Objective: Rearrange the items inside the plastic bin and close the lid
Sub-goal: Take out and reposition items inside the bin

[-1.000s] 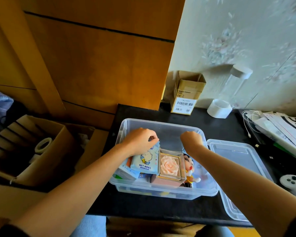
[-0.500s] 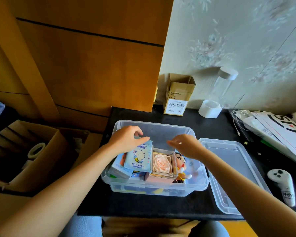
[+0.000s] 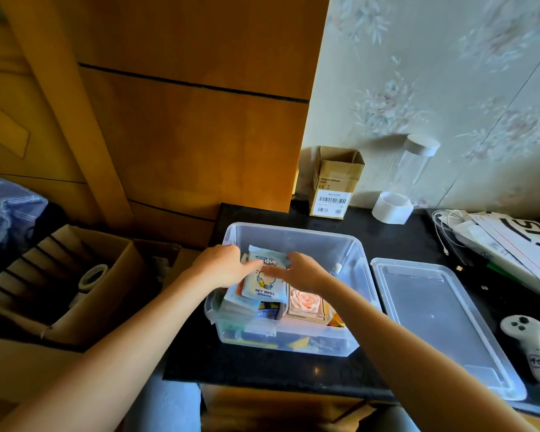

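A clear plastic bin (image 3: 357, 254) stands on the black table, its lid (image 3: 430, 310) lying flat to its right. Inside, a light-blue wet wipes pack (image 3: 264, 285) lies on other packets, beside a clear box holding a pink rose (image 3: 304, 302). My left hand (image 3: 222, 268) holds the pack's left edge, fingers over its top. My right hand (image 3: 303, 272) rests its straight fingers on the pack's right side and partly covers the rose box. A toy figure under my right forearm is mostly hidden.
A small cardboard box (image 3: 334, 185) and a clear jar with a white cap (image 3: 415, 169) stand by the wall. Papers and cables (image 3: 505, 238) lie at the right, a white controller (image 3: 530, 344) beside the lid. Open cardboard boxes (image 3: 75, 285) sit left of the table.
My right hand has moved left from above the toy figure onto the wipes pack. The pack now lies flatter on the pile. The camera view has shifted.
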`<action>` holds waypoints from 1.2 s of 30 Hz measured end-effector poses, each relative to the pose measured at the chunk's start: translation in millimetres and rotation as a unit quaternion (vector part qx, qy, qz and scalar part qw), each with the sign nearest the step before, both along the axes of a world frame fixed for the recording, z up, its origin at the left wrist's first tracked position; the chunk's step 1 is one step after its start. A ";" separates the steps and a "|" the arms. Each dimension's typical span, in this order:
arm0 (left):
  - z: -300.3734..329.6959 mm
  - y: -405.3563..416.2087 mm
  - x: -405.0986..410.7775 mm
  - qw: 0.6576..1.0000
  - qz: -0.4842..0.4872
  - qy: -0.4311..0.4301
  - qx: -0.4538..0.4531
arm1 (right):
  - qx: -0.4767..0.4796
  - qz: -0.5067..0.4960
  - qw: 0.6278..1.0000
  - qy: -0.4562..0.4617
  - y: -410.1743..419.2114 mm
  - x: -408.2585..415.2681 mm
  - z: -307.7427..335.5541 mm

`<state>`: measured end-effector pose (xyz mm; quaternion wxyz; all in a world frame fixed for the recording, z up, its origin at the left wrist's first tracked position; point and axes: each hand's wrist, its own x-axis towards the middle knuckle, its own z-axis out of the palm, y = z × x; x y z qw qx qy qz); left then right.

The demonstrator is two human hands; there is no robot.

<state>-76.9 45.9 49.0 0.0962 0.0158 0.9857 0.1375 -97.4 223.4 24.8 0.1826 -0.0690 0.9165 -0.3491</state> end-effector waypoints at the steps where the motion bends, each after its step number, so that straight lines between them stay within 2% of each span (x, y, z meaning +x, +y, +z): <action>1: -0.8 1.9 2.1 0.999 -0.003 -0.038 0.027 | -0.005 -0.005 1.000 0.006 -3.3 -0.7 -0.6; 3: -4.6 6.0 6.1 0.979 -0.011 -0.137 0.150 | -0.030 -0.024 0.999 0.006 -8.2 -0.8 -0.4; 5: -9.3 9.7 8.8 0.956 -0.007 -0.166 0.244 | -0.052 -0.035 0.998 -0.001 -11.6 0.7 0.6; 10: -10.5 15.6 6.6 0.947 0.035 -0.123 0.295 | -0.117 -0.046 0.992 0.009 -6.3 8.3 5.2; 13: -5.0 16.4 2.7 0.919 0.093 -0.094 0.371 | -0.211 -0.057 0.976 -0.009 3.3 13.7 14.4; 15: -0.4 17.1 -1.6 0.896 0.112 -0.065 0.425 | -0.231 -0.074 0.970 -0.009 10.4 16.4 20.5; 17: 5.6 16.9 -3.8 0.882 0.126 -0.010 0.453 | -0.157 -0.093 0.983 0.033 18.9 13.2 23.5; 19: 7.8 15.9 -6.8 0.861 0.133 0.034 0.490 | -0.026 -0.091 0.994 0.061 31.4 9.8 22.9; 21: 5.8 16.6 -10.9 0.841 0.144 0.068 0.516 | 0.063 -0.062 0.995 0.037 42.9 12.5 21.3; 24: -0.6 22.0 -15.0 0.845 0.146 0.122 0.499 | 0.107 -0.051 0.993 -0.019 47.5 22.2 15.9; 27: -11.2 27.4 -19.2 0.859 0.109 0.155 0.475 | 0.174 -0.036 0.984 -0.013 37.3 32.7 6.9; 30: -22.4 27.7 -23.9 0.876 0.079 0.148 0.452 | 0.204 -0.018 0.979 0.007 25.7 36.6 -2.9; 33: -30.8 22.5 -30.9 0.905 0.044 0.138 0.400 | 0.183 -0.048 0.982 -0.001 26.1 31.6 -4.2; 36: -34.4 15.8 -38.6 0.921 0.006 0.121 0.369 | 0.106 -0.088 0.990 -0.004 33.9 22.1 4.1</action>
